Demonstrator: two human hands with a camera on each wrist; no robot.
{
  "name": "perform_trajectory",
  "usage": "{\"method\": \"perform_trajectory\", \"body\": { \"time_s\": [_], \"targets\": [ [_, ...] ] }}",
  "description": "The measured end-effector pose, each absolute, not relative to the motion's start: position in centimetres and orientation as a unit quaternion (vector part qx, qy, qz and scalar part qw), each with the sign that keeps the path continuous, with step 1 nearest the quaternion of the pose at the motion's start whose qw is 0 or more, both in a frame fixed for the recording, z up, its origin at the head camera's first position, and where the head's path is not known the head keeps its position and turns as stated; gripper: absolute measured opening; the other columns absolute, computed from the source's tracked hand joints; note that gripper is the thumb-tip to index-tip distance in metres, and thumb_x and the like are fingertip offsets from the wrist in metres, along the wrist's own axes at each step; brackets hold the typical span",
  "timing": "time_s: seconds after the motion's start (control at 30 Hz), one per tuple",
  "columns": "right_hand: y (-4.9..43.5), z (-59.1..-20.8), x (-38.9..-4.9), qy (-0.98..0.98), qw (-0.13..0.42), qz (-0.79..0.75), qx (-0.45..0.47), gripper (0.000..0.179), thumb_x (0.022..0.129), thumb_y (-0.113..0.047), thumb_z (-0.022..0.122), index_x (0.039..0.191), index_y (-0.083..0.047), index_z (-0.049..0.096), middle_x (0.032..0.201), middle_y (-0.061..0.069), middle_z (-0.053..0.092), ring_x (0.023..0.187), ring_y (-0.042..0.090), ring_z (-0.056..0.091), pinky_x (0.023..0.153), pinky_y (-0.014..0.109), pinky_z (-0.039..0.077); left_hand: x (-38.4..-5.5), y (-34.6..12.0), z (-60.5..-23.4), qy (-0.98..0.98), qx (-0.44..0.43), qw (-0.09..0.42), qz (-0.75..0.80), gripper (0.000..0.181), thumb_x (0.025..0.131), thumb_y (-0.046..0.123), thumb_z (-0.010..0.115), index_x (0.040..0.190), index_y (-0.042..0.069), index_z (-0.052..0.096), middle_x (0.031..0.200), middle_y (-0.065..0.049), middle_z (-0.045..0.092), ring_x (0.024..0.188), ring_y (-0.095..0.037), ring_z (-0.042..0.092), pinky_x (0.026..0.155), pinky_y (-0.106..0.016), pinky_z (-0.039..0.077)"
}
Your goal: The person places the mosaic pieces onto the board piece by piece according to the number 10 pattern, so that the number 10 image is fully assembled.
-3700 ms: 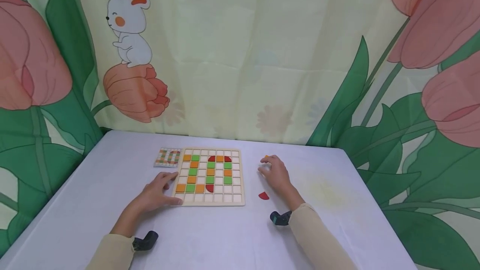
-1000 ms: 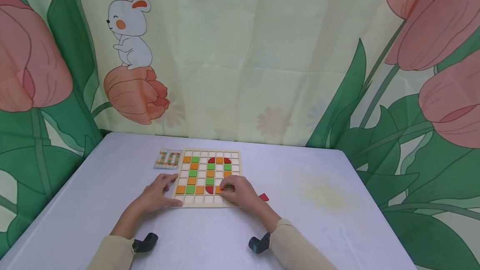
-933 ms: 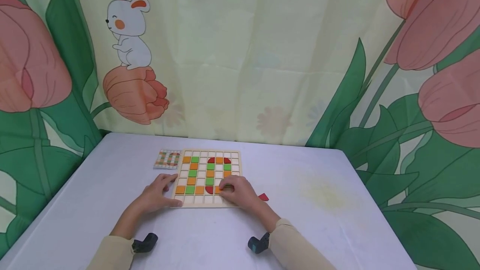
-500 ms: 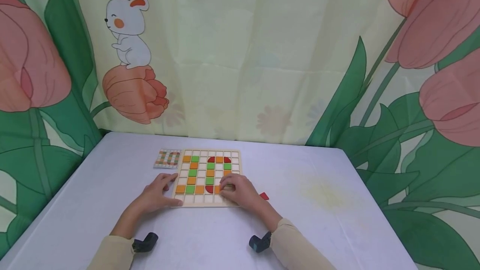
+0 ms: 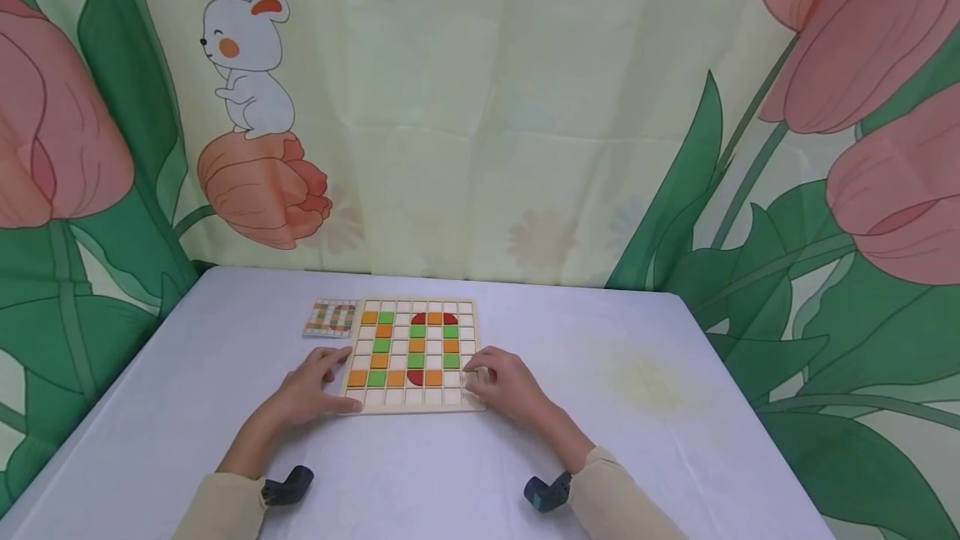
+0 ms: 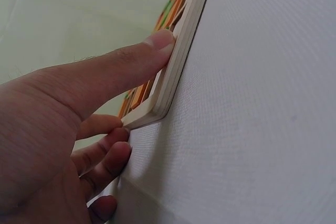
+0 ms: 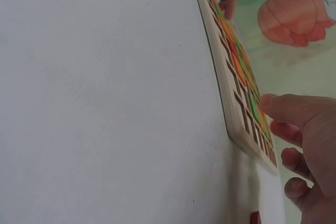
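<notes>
A wooden grid board (image 5: 420, 409) lies on the table, its cells partly filled with orange and green square tiles and red quarter-round tiles. My left hand (image 5: 309, 394) steadies its near-left corner: in the left wrist view the thumb (image 6: 142, 59) lies straight on the rim, and the fingers touch the side edge. Over the right edge of the board hovers my right hand (image 5: 510, 386), fingers loosely bent with nothing between them. An orange tile (image 5: 433, 377) sits in the lower row beside a red quarter-round tile (image 5: 416, 377). A loose red piece (image 7: 255, 217) shows at the right wrist view's bottom edge.
A small pattern card (image 5: 330, 318) lies against the board's upper left, showing a similar coloured grid. White cloth (image 5: 637, 440) covers the table. Behind it hangs a curtain (image 5: 420, 107) printed with tulips and a rabbit.
My right hand carried an orange tile from the table's right side to the lower row, let go of it and drew back right. The loose red piece is now covered in the head view.
</notes>
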State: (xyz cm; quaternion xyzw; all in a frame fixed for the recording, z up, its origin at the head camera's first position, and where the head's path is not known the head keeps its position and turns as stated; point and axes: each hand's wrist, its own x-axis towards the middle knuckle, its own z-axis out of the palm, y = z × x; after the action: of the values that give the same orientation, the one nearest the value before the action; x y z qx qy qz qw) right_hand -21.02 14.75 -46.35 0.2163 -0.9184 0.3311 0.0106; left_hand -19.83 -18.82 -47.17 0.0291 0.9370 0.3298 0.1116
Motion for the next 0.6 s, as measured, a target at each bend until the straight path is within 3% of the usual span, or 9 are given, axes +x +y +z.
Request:
{"method": "perform_trajectory", "body": {
  "time_s": [0.33, 0.6],
  "targets": [
    [18.0, -45.9, -19.8, -0.928, 0.017, 0.318, 0.195, 0.020, 0.081, -0.018, 0.077, 0.101, -0.017, 0.073, 0.100, -0.008, 0.064, 0.064, 0.008, 0.045, 0.057, 0.019, 0.039, -19.8, -18.8, -47.0, 0.937, 0.030, 0.110, 0.329, 0.104, 0.064, 0.051, 0.085, 0.148, 0.013, 0.037, 0.121, -0.010, 0.045, 0.099, -0.024, 0.044, 0.068, -0.032, 0.034],
    [20.0, -46.3, -18.6, -0.934, 0.032, 0.310, 0.175, 0.021, 0.079, -0.014, 0.080, 0.099, -0.016, 0.074, 0.099, -0.005, 0.065, 0.085, 0.014, 0.056, 0.071, 0.021, 0.048, -19.8, -18.8, -47.0, 0.936, 0.029, 0.116, 0.332, 0.105, 0.064, 0.051, 0.085, 0.149, 0.012, 0.037, 0.122, -0.011, 0.045, 0.100, -0.024, 0.044, 0.068, -0.032, 0.034]
  ]
}}
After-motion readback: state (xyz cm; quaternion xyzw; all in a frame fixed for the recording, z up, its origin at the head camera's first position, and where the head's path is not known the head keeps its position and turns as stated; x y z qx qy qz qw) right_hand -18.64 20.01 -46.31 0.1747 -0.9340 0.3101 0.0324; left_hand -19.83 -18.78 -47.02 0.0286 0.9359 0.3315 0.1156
